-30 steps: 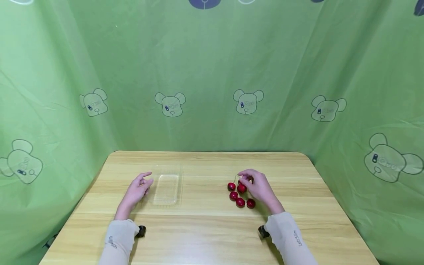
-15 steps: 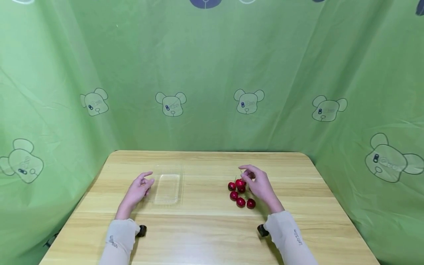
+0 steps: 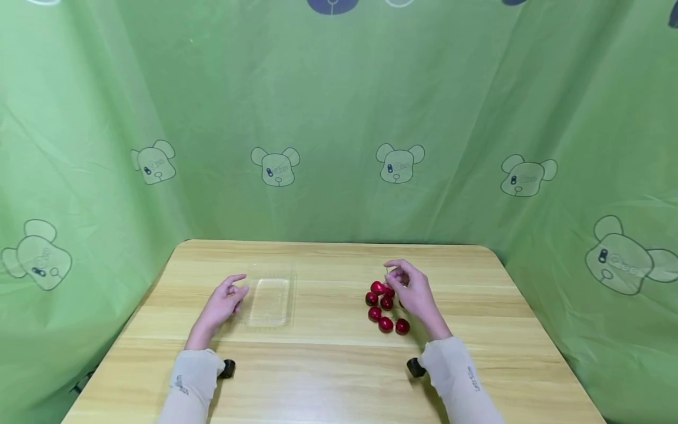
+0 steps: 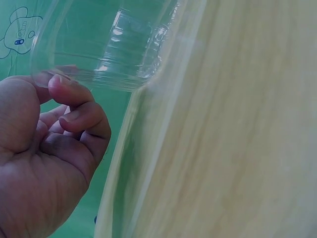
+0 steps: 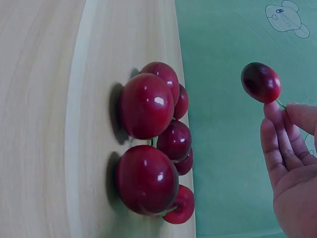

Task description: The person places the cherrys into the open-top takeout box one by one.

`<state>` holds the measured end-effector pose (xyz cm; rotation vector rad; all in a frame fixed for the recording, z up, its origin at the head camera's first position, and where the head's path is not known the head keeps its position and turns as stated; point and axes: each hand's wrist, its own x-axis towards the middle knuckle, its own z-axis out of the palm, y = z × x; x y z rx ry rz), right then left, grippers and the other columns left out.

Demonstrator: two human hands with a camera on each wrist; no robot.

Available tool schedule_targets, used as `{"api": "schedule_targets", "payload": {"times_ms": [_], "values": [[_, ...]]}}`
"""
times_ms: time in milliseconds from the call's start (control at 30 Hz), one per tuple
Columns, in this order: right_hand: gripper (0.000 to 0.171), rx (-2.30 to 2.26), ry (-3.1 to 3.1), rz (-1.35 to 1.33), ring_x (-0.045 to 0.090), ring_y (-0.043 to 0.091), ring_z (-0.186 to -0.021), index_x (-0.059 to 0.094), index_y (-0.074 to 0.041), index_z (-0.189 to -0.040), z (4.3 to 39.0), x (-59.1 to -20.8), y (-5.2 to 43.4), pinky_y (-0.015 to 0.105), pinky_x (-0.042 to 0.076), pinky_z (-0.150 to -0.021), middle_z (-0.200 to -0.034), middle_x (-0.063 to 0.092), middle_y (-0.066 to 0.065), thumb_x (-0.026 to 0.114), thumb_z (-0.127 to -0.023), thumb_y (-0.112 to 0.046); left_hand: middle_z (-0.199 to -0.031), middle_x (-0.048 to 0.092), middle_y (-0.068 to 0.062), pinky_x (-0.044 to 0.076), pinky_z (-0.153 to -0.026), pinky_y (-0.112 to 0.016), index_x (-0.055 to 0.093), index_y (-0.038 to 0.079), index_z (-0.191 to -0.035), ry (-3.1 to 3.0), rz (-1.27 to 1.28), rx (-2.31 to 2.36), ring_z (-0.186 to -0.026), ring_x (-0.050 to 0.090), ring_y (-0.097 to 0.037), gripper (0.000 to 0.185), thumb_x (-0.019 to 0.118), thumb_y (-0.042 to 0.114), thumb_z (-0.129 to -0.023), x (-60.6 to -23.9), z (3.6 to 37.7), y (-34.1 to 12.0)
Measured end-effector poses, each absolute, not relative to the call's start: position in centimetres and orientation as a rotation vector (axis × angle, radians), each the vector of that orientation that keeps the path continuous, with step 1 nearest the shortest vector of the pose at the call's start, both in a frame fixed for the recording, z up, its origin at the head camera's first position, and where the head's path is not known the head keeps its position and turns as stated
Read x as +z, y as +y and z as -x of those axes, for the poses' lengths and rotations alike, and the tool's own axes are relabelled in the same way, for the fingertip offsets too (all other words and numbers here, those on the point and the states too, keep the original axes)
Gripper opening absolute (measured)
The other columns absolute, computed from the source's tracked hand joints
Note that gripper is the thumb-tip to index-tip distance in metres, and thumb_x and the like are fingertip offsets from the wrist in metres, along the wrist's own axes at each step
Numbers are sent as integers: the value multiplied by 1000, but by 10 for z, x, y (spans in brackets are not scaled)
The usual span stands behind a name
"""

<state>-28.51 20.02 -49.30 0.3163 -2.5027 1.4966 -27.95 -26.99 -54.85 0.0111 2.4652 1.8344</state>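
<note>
On the wooden table (image 3: 328,377) a heap of red cherries (image 3: 385,312) lies just beside the right hand (image 3: 413,291), which pinches one cherry (image 5: 261,82) by its stem, lifted clear of the heap. Well apart, the left hand (image 3: 219,306) rests loosely curled, fingertips touching a clear tray (image 3: 270,301). Green bear-print cloth (image 3: 339,129) hangs behind. Both sleeves (image 3: 182,386) bear small writing, too tiny to read.

R hand (image 3: 413,291) raised off table w/ fingertips higher vs 1 s ago, one cherry (image 5: 261,82) pinched by stem, lifted clear of cherry cluster (image 3: 385,311), approx. same spot above it
</note>
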Motion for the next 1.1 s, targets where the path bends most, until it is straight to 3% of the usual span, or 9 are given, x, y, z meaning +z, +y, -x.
{"api": "schedule_targets", "payload": {"times_ms": [167,367,800,933,1100], "values": [[26,1595,-2448,-304,70,25,-85,66,-7,-124,288,-494,197,21,60,-78,-99,68,18,67,-99,-2,-84,58,-11,44,-54,-23,39,5,-156,2462,-5,1830,-60,52,-12,55,59,21,-107,-547,279,-270],[25,1717,-2390,-289,73,31,-86,63,-4,-122,291,-494,191,36,64,-81,-100,68,21,67,-98,1,-83,57,-10,44,-54,-24,37,7,-157,2442,-10,1827,-61,51,-14,57,59,23,-107,-546,276,-270],[22,1847,-2326,-259,75,31,-90,61,-1,-121,299,-495,164,23,61,-79,-103,68,26,67,-100,-3,-81,57,-10,46,-56,-25,34,7,-159,2404,-53,1836,-62,52,-15,59,59,23,-107,-548,277,-268],[22,1876,-2313,-269,75,35,-92,61,-1,-120,301,-496,154,28,63,-82,-103,68,27,67,-99,-1,-80,56,-9,46,-57,-24,35,7,-158,2393,-54,1848,-61,52,-14,58,58,20,-107,-550,278,-266],[22,1919,-2281,-267,75,29,-88,62,-3,-118,304,-497,140,36,64,-81,-101,68,23,68,-98,1,-80,56,-7,47,-57,-24,33,5,-159,2391,-75,1835,-61,52,-13,60,59,22,-107,-549,278,-265]]}}
